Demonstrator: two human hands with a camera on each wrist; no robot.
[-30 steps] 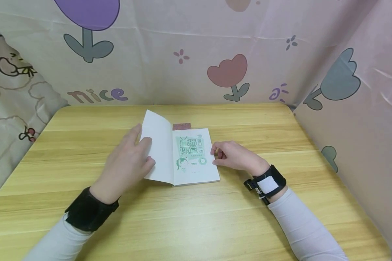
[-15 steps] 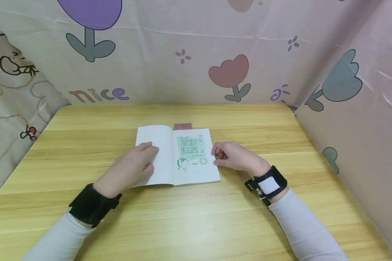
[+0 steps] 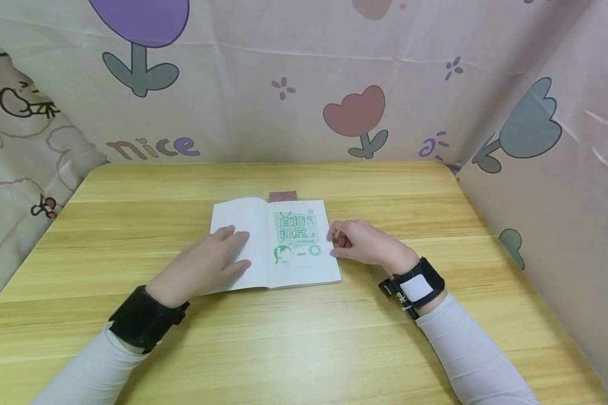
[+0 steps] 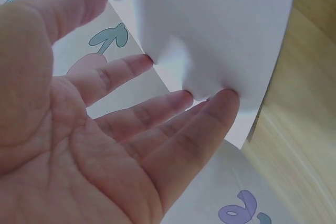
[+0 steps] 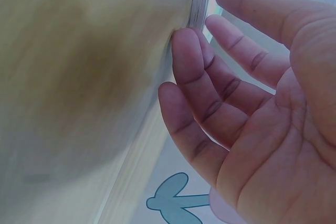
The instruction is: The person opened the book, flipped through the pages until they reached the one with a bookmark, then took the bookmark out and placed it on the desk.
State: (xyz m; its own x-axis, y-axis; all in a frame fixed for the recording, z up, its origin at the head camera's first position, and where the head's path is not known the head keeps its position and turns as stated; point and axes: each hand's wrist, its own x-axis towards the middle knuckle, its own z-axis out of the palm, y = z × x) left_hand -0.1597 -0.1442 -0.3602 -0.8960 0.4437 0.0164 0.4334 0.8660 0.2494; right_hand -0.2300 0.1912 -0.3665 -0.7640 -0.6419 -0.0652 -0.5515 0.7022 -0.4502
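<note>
An open book (image 3: 298,270) lies mid-table, its right page printed with green characters and a cartoon head. Its blank white left page (image 3: 248,216) curves up near the spine. My left hand (image 3: 210,261) presses on that page with spread fingers; in the left wrist view, the fingertips (image 4: 226,98) touch the white paper (image 4: 220,30). At the book's right edge, my right hand (image 3: 362,241) rests with loosely bent fingers, thumb and index tips at the margin. In the right wrist view, several fingers (image 5: 186,51) stand beside the page block (image 5: 199,1).
A dark reddish flat piece (image 3: 282,196) sticks out behind the book's top edge. The wooden table (image 3: 304,349) reaches back to a patterned cloth (image 3: 263,124), and more cloth hangs at both sides. Black straps with cameras sit on both wrists.
The left page, raised at first, has come down flatter to the left. My left hand has moved down with it and its fingers have spread over it. The right hand has stayed put.
</note>
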